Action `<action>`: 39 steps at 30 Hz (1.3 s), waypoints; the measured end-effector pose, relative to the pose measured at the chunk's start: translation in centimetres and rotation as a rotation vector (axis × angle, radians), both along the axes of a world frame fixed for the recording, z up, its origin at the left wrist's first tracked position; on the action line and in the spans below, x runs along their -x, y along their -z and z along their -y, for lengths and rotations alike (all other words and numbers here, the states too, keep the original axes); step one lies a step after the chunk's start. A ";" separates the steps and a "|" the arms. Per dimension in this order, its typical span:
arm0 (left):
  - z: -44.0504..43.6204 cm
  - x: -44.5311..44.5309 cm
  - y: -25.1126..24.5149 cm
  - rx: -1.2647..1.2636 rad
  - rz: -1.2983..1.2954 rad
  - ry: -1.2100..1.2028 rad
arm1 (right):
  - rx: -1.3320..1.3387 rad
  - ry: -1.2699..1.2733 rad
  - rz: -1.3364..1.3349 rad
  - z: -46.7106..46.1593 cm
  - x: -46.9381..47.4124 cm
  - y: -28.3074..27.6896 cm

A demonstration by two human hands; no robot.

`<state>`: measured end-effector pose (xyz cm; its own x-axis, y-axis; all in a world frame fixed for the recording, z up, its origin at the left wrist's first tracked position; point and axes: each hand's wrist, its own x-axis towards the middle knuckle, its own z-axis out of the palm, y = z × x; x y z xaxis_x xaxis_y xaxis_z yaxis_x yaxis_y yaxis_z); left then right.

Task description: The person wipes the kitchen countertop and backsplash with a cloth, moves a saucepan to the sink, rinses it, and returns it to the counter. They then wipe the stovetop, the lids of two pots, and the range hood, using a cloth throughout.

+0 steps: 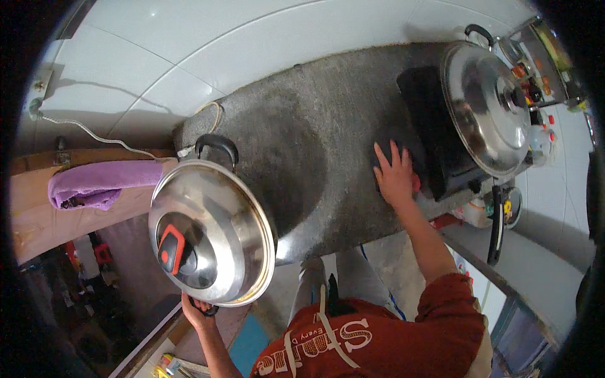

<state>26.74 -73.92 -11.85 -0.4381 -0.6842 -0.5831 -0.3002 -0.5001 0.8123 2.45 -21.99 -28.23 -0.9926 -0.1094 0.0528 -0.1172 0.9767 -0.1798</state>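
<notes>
At the left, my left hand [198, 312] grips the near black side handle of a wide steel pan [272, 264], which has a domed steel lid [227, 236] on it with a black and red knob. The pan's far handle [217, 141] points to the wall. My right hand [394, 177] lies palm down, fingers spread, on or just above the grey countertop [350, 108]; something pink or red shows beside its edge, too little to name. Right of it, a second lidded steel pan [489, 108] with a long black handle sits on a black stove [425, 127].
A purple towel [108, 179] hangs over a wooden edge at the left, near a white cord [94, 134] running from a wall outlet. Jars and bottles [539, 127] stand at the far right. White tiles [264, 42] back the counter.
</notes>
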 end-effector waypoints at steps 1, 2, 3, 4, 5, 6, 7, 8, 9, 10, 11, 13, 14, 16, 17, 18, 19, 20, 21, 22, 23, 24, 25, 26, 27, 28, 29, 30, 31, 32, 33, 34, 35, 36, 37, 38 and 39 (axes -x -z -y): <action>-0.1 0.2 -0.1 0.010 0.055 -0.061 | 0.004 -0.006 -0.034 0.1 2.9 0.6; -0.1 0.1 0.0 -0.019 -0.011 -0.047 | 0.008 -0.013 -0.066 0.2 5.9 1.2; 0.1 -0.3 0.2 -0.047 -0.074 -0.034 | 0.023 -0.020 -0.088 0.3 9.2 1.6; 0.6 -0.9 0.4 -0.061 -0.073 -0.013 | 0.041 -0.030 -0.108 0.5 12.6 1.8; 1.3 -1.4 0.6 -0.076 -0.073 0.007 | 0.048 -0.017 -0.154 0.7 15.7 2.2; 1.5 -1.7 0.8 -0.091 -0.073 0.029 | 0.008 0.006 -0.224 0.7 18.7 3.3; 1.2 -1.5 0.7 -0.057 -0.054 0.018 | -0.026 0.068 -0.168 1.3 21.5 3.2; 0.7 -0.8 0.4 -0.023 -0.037 0.009 | -0.054 0.110 -0.166 1.9 24.2 3.5; 0.3 -0.6 0.2 0.013 -0.016 -0.003 | -0.054 0.135 -0.148 3.3 26.1 3.7; 0.1 -0.6 0.2 0.026 -0.012 -0.018 | -0.057 0.163 -0.130 5.2 27.5 3.4; 0.1 -0.6 0.2 0.039 -0.008 -0.029 | -0.061 0.195 -0.113 7.2 28.3 3.3; -0.3 -0.4 0.2 0.065 0.026 -0.052 | -0.048 0.091 -0.161 12.0 27.6 3.7; -0.6 0.0 -0.1 0.079 0.055 -0.058 | -0.019 -0.004 -0.134 14.4 26.4 3.1; -0.5 0.2 -0.2 0.080 0.065 -0.044 | 0.075 -0.210 -0.149 18.4 22.7 2.9; -0.1 -0.2 0.0 0.069 0.049 -0.028 | 0.143 -0.327 -0.189 20.1 20.0 3.7; 0.1 -0.7 0.2 0.055 0.033 -0.017 | 0.147 -0.430 -0.198 21.5 16.5 3.6; 0.1 -0.7 0.2 0.071 0.038 -0.017 | 0.151 -0.534 -0.214 22.3 13.0 3.2; -0.1 -0.7 0.2 0.086 0.044 -0.018 | 0.230 -0.648 -0.188 21.8 9.8 3.0; -0.2 -0.7 0.1 0.101 0.053 -0.018 | 0.310 -0.759 -0.159 20.6 7.0 2.8; -0.1 -1.1 0.3 0.092 0.035 -0.013 | 0.361 -0.829 -0.113 18.7 4.7 2.2; -0.8 -0.4 0.2 0.107 0.065 -0.113 | 0.407 -0.896 -0.066 16.2 3.7 1.4; -0.4 -0.7 0.2 0.076 0.056 -0.077 | 0.295 -0.858 -0.003 13.9 3.8 0.6; 0.1 -0.8 0.2 0.045 0.044 -0.038 | 0.180 -0.815 0.055 11.7 4.0 0.0; -0.5 -0.3 0.0 0.065 0.029 -0.020 | 0.149 -0.703 0.000 9.9 5.3 0.5; -1.5 0.7 -0.7 0.101 0.080 -0.048 | 0.118 -0.592 -0.053 8.6 7.4 1.2; -1.7 0.5 -0.9 0.116 0.072 -0.033 | 0.110 -0.529 -0.109 7.8 10.0 1.0; -1.7 0.5 -0.9 0.129 0.059 -0.014 | 0.099 -0.461 -0.169 7.5 13.1 0.9; -1.5 0.7 -0.9 0.130 0.042 -0.007 | 0.106 -0.393 -0.219 7.7 16.2 1.6; -1.4 0.6 -0.7 0.130 0.032 -0.005 | 0.113 -0.329 -0.263 8.4 19.1 2.4; -1.2 0.4 -0.5 0.130 0.024 -0.004 | 0.083 -0.283 -0.264 10.4 21.6 3.0; -1.2 0.3 -0.3 0.131 0.046 -0.016 | 0.050 -0.238 -0.263 13.3 23.3 3.1; -1.3 0.0 -0.3 0.137 0.070 -0.037 | 0.063 -0.272 -0.216 16.5 24.0 2.8; -1.2 0.0 -0.3 0.143 0.090 -0.053 | 0.075 -0.301 -0.171 19.7 24.3 2.3; -1.1 0.2 -0.4 0.126 0.076 -0.046 | 0.067 -0.340 -0.167 22.7 24.0 2.7; -1.0 0.6 -0.4 0.107 0.059 -0.035 | 0.057 -0.375 -0.164 24.9 23.7 3.2; -1.0 0.8 -0.5 0.088 0.043 -0.034 | 0.079 -0.499 -0.159 26.7 22.3 3.2; -1.0 0.6 -0.6 0.130 0.085 -0.034 | 0.105 -0.628 -0.155 27.7 20.0 2.9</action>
